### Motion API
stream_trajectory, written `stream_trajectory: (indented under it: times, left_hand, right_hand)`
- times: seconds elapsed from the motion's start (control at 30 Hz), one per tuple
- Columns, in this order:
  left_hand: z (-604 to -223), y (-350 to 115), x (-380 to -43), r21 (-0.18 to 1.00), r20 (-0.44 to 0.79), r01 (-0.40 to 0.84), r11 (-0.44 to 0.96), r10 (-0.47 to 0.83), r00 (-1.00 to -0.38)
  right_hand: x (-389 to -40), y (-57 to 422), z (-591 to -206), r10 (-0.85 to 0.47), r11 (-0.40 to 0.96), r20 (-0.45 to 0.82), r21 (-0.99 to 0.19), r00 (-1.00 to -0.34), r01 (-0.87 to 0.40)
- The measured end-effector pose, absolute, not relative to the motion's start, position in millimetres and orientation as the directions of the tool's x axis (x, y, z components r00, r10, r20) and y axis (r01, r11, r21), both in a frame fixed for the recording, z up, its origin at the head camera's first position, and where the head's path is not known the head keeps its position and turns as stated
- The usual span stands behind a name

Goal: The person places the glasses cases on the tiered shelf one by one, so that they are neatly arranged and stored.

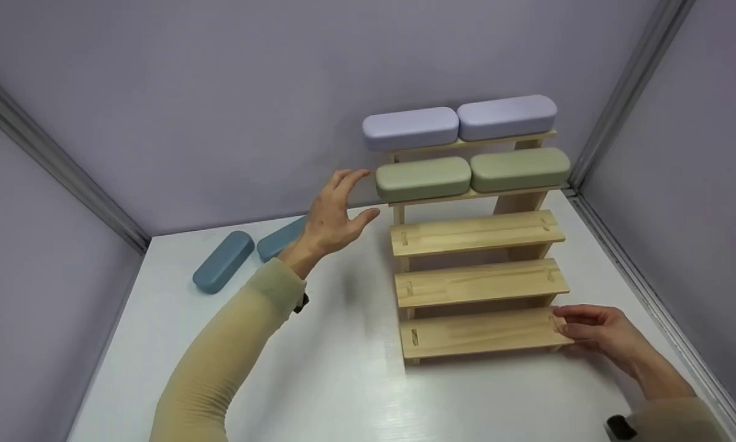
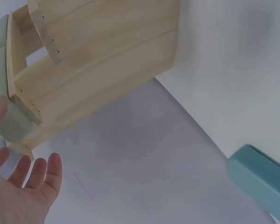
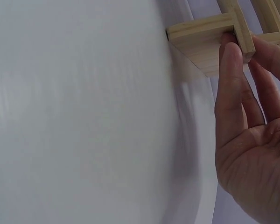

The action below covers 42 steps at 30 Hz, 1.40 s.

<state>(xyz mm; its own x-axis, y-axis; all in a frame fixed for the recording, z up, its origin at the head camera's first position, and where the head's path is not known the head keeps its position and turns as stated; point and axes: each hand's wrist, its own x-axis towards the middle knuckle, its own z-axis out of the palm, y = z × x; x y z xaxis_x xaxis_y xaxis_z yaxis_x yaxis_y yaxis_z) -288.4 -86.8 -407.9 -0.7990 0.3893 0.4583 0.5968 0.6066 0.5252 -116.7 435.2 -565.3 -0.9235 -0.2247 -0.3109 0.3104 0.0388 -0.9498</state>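
Note:
A stepped wooden rack (image 1: 478,285) stands on the white table. My right hand (image 1: 610,337) pinches the right end of its lowest shelf, thumb and fingers on either side of the board, as the right wrist view (image 3: 252,135) also has it. Near the left end of a green glasses case (image 1: 426,178), my left hand (image 1: 334,218) is spread with relaxed fingers and holds nothing. A second green case (image 1: 520,169) sits beside that one on the same shelf. Two lilac cases, one left (image 1: 412,127) and one right (image 1: 507,116), lie on the top shelf.
Two blue cases lie on the table at left: one in plain sight (image 1: 223,262), the other (image 1: 282,238) partly behind my left hand. Grey-lilac walls (image 1: 220,110) close in the back and sides, with a metal rail (image 1: 625,270) along the right table edge.

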Motion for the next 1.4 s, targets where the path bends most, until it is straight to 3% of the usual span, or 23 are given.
stream_trajectory:
  times: [0.73, 1.07, 1.4]
  left_hand:
    - [-465.1, -192.2, -264.9, 0.581, 0.345, 0.428, 0.692, 0.267, -0.900]
    - [-477.3, -253.7, -259.1, 0.627, 0.244, 0.242, 0.740, 0.108, -0.964]
    - [-489.6, -304.4, -254.1, 0.652, 0.187, 0.056, 0.756, -0.089, -0.978]
  right_hand:
    - [-117.6, 432.8, -564.9, -0.235, 0.010, -0.313, -0.947, -0.920, 0.320]
    - [-116.8, 433.7, -564.8, -0.228, 0.011, -0.319, -0.946, -0.920, 0.325]
    - [-117.5, 433.1, -561.6, -0.211, 0.026, -0.336, -0.941, -0.918, 0.338]
